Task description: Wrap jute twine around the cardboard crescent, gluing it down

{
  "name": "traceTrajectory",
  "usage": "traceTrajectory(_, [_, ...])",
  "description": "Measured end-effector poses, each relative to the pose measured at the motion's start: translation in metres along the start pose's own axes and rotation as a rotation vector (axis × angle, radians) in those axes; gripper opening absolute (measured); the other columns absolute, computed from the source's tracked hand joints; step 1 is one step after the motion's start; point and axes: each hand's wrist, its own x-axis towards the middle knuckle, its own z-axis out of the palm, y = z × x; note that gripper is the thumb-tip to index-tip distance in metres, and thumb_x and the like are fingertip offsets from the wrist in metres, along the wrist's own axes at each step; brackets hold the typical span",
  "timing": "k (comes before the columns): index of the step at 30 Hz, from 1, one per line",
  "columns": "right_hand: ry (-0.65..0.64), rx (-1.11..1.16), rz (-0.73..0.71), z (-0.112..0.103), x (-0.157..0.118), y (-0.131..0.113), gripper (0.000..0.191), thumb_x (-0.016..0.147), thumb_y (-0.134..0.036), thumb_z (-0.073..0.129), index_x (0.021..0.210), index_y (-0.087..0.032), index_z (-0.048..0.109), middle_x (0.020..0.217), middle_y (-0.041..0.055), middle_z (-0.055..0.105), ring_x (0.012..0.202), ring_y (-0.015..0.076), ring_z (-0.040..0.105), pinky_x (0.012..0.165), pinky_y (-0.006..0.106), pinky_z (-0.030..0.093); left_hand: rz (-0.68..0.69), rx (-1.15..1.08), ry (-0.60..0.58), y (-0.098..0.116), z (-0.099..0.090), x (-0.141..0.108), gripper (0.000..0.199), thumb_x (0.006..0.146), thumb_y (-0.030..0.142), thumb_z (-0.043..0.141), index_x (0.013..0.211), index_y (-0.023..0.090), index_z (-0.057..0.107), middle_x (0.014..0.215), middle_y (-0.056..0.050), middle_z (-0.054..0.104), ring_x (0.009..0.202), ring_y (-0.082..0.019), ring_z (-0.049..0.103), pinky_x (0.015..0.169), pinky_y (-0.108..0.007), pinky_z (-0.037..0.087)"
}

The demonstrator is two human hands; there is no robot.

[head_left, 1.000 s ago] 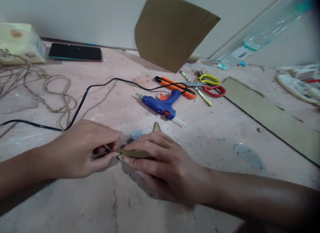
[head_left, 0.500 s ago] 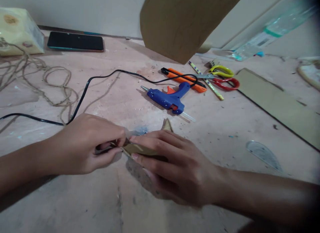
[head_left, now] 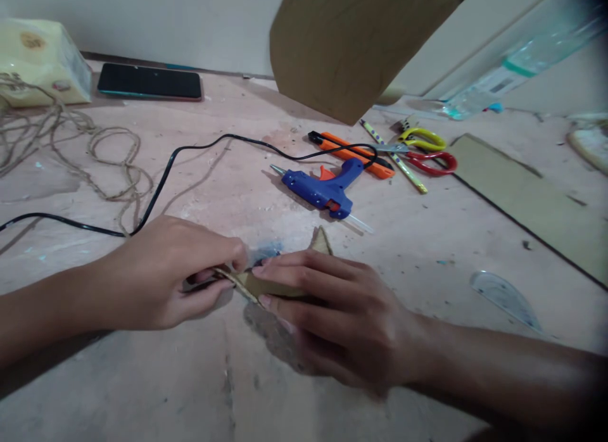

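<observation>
A small piece of brown cardboard (head_left: 273,289) is held low over the table, between both hands. My right hand (head_left: 344,309) grips it from the right, fingers along its two sides; a pointed tip (head_left: 322,240) of it sticks up behind the knuckles. Along the near left edge runs a pale strand of twine (head_left: 244,290). My left hand (head_left: 166,274) is closed, thumb and forefinger pinching the twine at that edge. Its other fingers are curled and partly hidden. Beyond the hands lies a blue glue gun (head_left: 316,187), nozzle pointing left, a clear glue stick protruding behind.
Loose twine (head_left: 114,163) and a black cord (head_left: 166,170) spread at left. Behind are a phone (head_left: 149,82) and a yellow pack (head_left: 42,62). An orange cutter (head_left: 339,144), scissors (head_left: 430,160), pencil (head_left: 403,170), cardboard strip (head_left: 532,201) and protractor (head_left: 506,299) lie rightward. A large cardboard piece (head_left: 356,49) leans behind.
The cardboard piece and my right hand have shifted slightly right, and the left fingertips a little too. More of the twine edge shows between the hands. The whole view has moved slightly.
</observation>
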Motion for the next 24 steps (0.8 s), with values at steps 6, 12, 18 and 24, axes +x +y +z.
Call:
traceTrajectory(6, [-0.025,-0.026,0.008,-0.002,-0.003,0.000,0.019,0.109,-0.015,0.061,0.122,-0.011,0.075,0.141,0.0196,0.080,0.133,0.0283,0.077,0.116,0.047,0.068,0.181,0.231,0.036,0.003,0.002,-0.004,0.026,0.116,0.020,0.048,0.103,0.022,0.071,0.096,-0.003,0.074,0.072,-0.018,0.067,0.064,-0.032,0.049])
traceTrajectory(12, [-0.044,-0.158,0.023,-0.003,-0.004,-0.008,0.024,0.110,-0.018,0.058,0.123,-0.010,0.076,0.149,0.0192,0.076,0.142,0.0318,0.070,0.120,0.046,0.065,0.210,0.275,0.074,0.004,0.006,-0.004,0.030,0.115,0.018,0.051,0.093,0.021,0.071,0.116,-0.006,0.079,0.085,-0.018,0.075,0.074,-0.032,0.056])
traceTrajectory(18, [-0.033,-0.215,0.072,0.002,-0.006,-0.019,0.032,0.105,-0.017,0.062,0.133,-0.005,0.074,0.148,0.0194,0.077,0.136,0.0312,0.073,0.121,0.046,0.064,0.202,0.194,0.076,0.002,0.005,-0.004,0.031,0.118,0.021,0.051,0.096,0.022,0.073,0.109,-0.003,0.081,0.083,-0.016,0.077,0.072,-0.031,0.056])
traceTrajectory(24, [-0.038,-0.335,0.090,0.009,-0.011,-0.028,0.037,0.106,-0.017,0.067,0.141,-0.005,0.073,0.151,0.0185,0.076,0.142,0.0345,0.070,0.125,0.053,0.061,0.202,0.169,0.083,0.002,0.005,-0.005,0.023,0.115,0.019,0.055,0.100,0.024,0.072,0.110,-0.003,0.081,0.085,-0.016,0.078,0.070,-0.031,0.055])
